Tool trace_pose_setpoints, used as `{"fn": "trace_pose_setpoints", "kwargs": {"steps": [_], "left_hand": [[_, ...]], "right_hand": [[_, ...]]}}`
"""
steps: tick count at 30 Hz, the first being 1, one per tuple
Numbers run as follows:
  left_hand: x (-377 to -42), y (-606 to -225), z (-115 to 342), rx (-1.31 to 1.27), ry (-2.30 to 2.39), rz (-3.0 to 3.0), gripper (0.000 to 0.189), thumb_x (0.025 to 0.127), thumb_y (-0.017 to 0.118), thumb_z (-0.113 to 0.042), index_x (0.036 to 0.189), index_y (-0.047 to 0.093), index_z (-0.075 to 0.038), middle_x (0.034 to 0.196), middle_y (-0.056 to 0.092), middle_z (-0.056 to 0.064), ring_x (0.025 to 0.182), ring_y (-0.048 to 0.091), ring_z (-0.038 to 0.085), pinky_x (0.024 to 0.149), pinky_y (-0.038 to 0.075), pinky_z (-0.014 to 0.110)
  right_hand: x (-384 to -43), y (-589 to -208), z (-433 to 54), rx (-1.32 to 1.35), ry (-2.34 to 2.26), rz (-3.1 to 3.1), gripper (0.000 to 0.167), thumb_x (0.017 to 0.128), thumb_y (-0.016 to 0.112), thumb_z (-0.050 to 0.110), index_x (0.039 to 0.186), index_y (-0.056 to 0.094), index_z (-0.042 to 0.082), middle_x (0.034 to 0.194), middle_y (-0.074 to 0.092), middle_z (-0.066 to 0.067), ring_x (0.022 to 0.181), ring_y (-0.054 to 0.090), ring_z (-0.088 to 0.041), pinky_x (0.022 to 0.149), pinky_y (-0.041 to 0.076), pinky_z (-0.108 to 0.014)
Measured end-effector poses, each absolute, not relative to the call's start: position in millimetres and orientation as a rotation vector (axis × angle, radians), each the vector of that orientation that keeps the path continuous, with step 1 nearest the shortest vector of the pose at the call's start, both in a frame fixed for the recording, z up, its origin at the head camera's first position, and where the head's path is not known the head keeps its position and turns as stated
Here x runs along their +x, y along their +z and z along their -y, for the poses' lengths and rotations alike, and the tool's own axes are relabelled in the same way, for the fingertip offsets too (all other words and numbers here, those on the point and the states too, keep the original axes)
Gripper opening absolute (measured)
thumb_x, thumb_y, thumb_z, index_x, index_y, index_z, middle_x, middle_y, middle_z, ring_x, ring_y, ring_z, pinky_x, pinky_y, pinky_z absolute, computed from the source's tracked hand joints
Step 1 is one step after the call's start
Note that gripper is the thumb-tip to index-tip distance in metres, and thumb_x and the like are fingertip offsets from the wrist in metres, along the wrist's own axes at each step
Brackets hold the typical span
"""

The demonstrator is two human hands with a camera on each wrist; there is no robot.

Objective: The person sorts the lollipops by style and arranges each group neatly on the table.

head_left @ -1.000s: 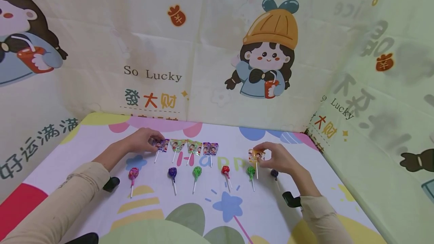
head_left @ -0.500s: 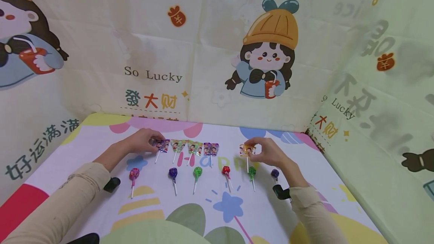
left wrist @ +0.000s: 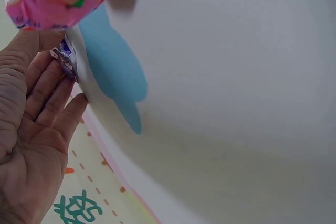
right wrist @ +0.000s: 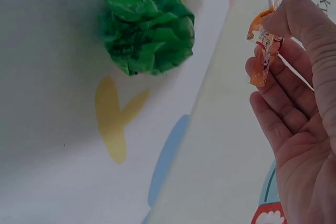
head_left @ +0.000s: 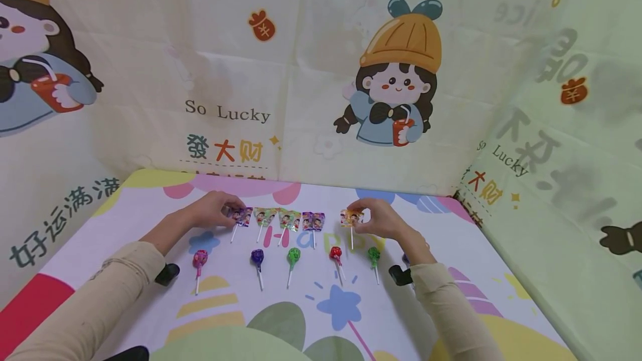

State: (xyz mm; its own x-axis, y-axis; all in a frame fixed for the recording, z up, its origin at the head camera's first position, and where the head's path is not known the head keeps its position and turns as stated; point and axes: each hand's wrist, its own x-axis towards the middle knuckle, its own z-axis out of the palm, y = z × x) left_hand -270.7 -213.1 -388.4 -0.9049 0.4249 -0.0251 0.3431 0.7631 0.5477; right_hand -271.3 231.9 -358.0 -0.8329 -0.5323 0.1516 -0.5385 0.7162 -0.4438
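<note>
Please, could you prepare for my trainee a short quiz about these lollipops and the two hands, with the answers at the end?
1. Multiple choice: which wrapper does the right hand hold? A) green B) orange C) pink
2. True or false: in the near row, the red lollipop lies between two green lollipops.
3. Short answer: which wrapper does the left hand touch?

Key:
1. B, the orange wrapper.
2. True.
3. The purple wrapper at the left end of the far row.

Back wall [head_left: 306, 93]: cream, creased, cartoon-printed | right wall [head_left: 531, 205]: pale greenish, shadowed | counter [head_left: 276, 288]: white, with colourful printed shapes | light: soft, dim
</note>
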Motion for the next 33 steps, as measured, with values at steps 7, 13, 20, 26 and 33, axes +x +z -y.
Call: {"fn": "trace_pose_setpoints", "kwargs": {"steps": [7, 13, 20, 26, 33], "left_hand": [[-270.5, -391.4, 213.2, 0.594, 0.829, -2.812, 0.041, 0.086, 0.081, -0.014, 0.125, 0.071, -0.009, 0.123, 0.071, 0.010, 0.108, 0.061, 0.026, 0.102, 0.051, 0.052], [-270.0, -393.7, 213.2, 0.590, 0.833, -2.813, 0.041, 0.086, 0.081, -0.016, 0.125, 0.071, -0.010, 0.124, 0.071, 0.010, 0.112, 0.061, 0.028, 0.103, 0.049, 0.054], [-270.4, -393.1, 213.3, 0.598, 0.832, -2.810, 0.041, 0.086, 0.080, -0.015, 0.126, 0.071, -0.010, 0.124, 0.071, 0.011, 0.112, 0.061, 0.028, 0.104, 0.048, 0.055], [-270.5, -390.9, 212.4, 0.593, 0.826, -2.813, 0.041, 0.086, 0.081, -0.015, 0.126, 0.071, -0.010, 0.124, 0.071, 0.010, 0.110, 0.060, 0.026, 0.103, 0.049, 0.053], [-269.9, -386.9, 213.8, 0.642, 0.821, -2.820, 0.041, 0.086, 0.080, -0.014, 0.125, 0.071, -0.007, 0.122, 0.071, 0.012, 0.105, 0.061, 0.026, 0.101, 0.050, 0.053]], "right_hand": [[-281.6, -365.9, -223.6, 0.980, 0.731, 2.885, 0.038, 0.081, 0.078, 0.011, 0.118, 0.072, 0.003, 0.111, 0.073, -0.007, 0.103, 0.064, -0.024, 0.098, 0.051, -0.053], [-288.8, -372.6, -217.7, 0.963, 0.701, 2.925, 0.039, 0.082, 0.079, 0.011, 0.120, 0.071, 0.003, 0.114, 0.072, -0.008, 0.105, 0.064, -0.024, 0.100, 0.050, -0.051], [-294.5, -380.0, -212.3, 0.915, 0.674, 3.010, 0.039, 0.085, 0.080, 0.013, 0.122, 0.071, 0.006, 0.116, 0.071, -0.006, 0.108, 0.063, -0.022, 0.102, 0.050, -0.046], [-297.1, -384.7, -211.3, 0.897, 0.636, 3.035, 0.038, 0.085, 0.078, 0.011, 0.122, 0.071, 0.007, 0.115, 0.071, -0.004, 0.106, 0.062, -0.021, 0.101, 0.049, -0.046], [-295.4, -383.0, -210.1, 0.871, 0.671, 3.064, 0.038, 0.086, 0.077, 0.011, 0.124, 0.070, 0.008, 0.118, 0.071, -0.005, 0.110, 0.061, -0.023, 0.104, 0.048, -0.049]]}}
